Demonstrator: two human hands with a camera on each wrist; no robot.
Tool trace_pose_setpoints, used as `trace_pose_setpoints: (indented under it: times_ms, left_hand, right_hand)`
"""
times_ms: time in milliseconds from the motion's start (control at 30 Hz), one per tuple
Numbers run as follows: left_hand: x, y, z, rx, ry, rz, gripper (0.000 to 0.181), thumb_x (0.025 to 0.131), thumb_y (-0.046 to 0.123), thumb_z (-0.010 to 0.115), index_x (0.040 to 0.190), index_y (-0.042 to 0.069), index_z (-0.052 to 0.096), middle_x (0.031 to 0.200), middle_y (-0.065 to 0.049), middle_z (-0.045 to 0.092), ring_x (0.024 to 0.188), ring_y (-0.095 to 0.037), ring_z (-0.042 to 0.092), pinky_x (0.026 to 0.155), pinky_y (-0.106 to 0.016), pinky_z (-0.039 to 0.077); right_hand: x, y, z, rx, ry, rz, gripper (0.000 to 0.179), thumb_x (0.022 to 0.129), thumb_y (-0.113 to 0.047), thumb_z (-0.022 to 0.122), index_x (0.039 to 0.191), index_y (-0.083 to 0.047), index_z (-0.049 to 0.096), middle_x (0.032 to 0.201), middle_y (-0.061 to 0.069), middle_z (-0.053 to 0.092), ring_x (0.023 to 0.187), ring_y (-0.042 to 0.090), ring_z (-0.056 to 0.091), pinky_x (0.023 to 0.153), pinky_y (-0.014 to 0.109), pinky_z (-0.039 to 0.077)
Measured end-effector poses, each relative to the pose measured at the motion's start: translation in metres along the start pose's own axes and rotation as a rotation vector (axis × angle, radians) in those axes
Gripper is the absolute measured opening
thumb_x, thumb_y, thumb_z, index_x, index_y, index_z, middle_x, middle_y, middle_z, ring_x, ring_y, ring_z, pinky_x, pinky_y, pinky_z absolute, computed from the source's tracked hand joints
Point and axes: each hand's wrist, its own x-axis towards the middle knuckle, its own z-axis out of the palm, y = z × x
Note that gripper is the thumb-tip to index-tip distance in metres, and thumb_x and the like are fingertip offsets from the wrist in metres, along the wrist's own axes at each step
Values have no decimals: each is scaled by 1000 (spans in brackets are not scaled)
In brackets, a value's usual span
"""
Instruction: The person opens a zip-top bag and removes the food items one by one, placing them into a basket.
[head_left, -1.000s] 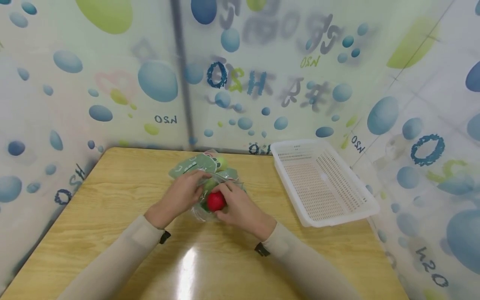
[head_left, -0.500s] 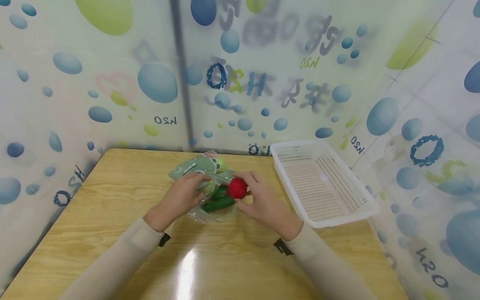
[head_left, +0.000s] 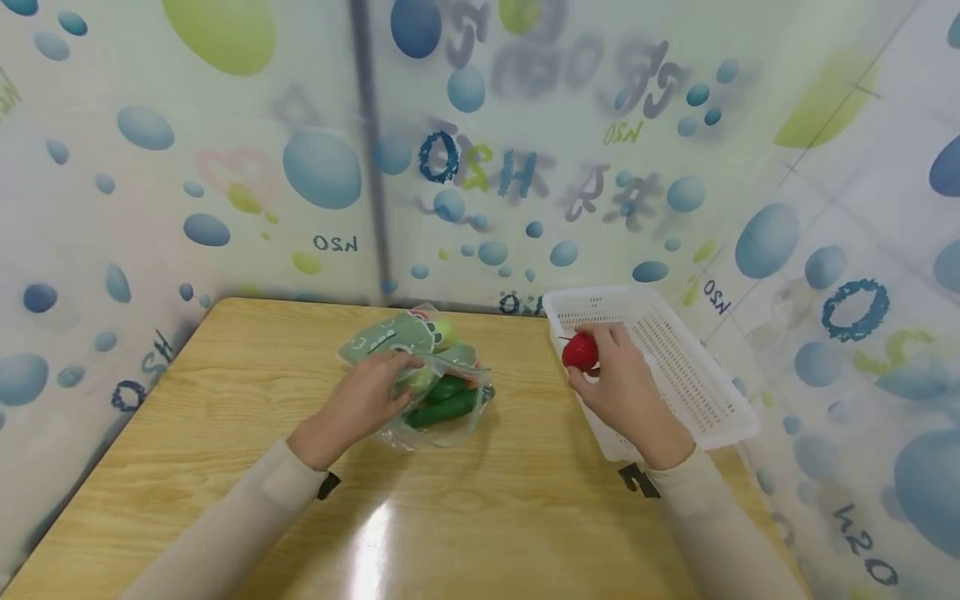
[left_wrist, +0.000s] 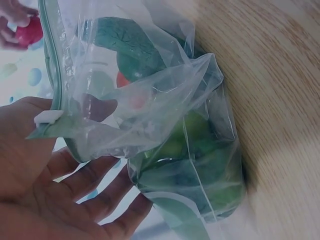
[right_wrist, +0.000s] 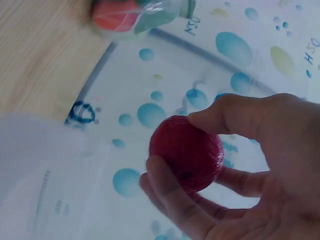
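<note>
My left hand [head_left: 358,406] holds the opening edge of a clear zip bag [left_wrist: 205,95] with green print, its thumb seen through the plastic. Inside lie a long dark green vegetable [head_left: 444,409], a bumpy green one [left_wrist: 125,41], something orange-red [left_wrist: 131,92] and a yellow-green round piece [left_wrist: 185,134], partly covered by folds. A round, dark red fruit [right_wrist: 185,152] with a rough skin is pinched between thumb and fingers of my right hand [head_left: 624,390]. That hand is over the left side of a white plastic basket [head_left: 731,417], and the fruit overlaps the basket's left rim.
The perforated basket stands at the back right of the wooden table [head_left: 247,392], close to the right wall. A wall covering [head_left: 480,242] with blue and green drops rises right behind the table's back edge.
My right hand has taken the red fruit out from the bag and carried it right to the basket. The left hand stays at the bag, whose green contents now show more.
</note>
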Motion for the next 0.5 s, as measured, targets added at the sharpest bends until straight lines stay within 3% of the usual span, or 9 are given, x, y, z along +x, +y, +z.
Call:
trace_pose_setpoints:
  times_ms: [133, 333, 500]
  left_hand:
    - [-1, 1, 0, -2, -6, -6, 41, 99, 5, 91, 138, 0, 78, 134, -22, 82, 126, -43, 79, 108, -58, 67]
    - [-2, 0, 1, 0, 2, -6, 43, 98, 5, 92, 138, 0, 78, 134, -22, 82, 125, -44, 79, 107, -58, 67]
    - [0, 0, 1, 2, -6, -6, 42, 99, 5, 91, 139, 1, 78, 135, -22, 82, 126, -44, 78, 107, -58, 67]
  right_hand:
    - [-7, 14, -5, -46, -35, 86, 54, 104, -7, 82, 151, 7, 61, 136, 34, 64, 109, 42, 75, 95, 59, 73]
    - [-11, 28, -5, -120, -58, 104, 52, 103, -7, 80, 150, 9, 64, 127, 37, 68, 104, 44, 74, 96, 64, 71]
    - [-11, 33, -7, -145, -150, 145, 51, 102, -7, 81, 148, 10, 67, 124, 37, 72, 102, 44, 74, 95, 64, 71]
